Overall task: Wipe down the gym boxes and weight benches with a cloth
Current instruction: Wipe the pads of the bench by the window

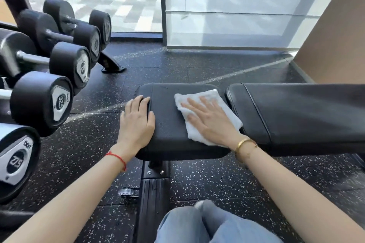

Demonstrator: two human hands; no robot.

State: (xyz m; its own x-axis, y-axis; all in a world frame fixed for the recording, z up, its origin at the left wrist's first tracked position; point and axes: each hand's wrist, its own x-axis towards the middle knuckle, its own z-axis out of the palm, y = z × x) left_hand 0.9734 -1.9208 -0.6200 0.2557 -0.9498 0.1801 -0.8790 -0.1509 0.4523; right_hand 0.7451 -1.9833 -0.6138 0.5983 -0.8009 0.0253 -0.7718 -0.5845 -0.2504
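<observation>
The right hand [209,122] lies flat, palm down and fingers spread, pressing a folded white cloth [207,116] onto the black seat pad [169,128] of the weight bench, gripping nothing between the fingers, its wrist ringed by a gold bangle [244,144] and the forearm reaching in from the lower right. The left hand [137,122] rests open on the pad's left end, fingers extended along the edge and thumb on top, with a red string [116,159] at the wrist. The long back pad [306,112] lies just right of the seat pad, and a rack of black dumbbells [45,77] stands to the left on the speckled rubber floor [88,144].
</observation>
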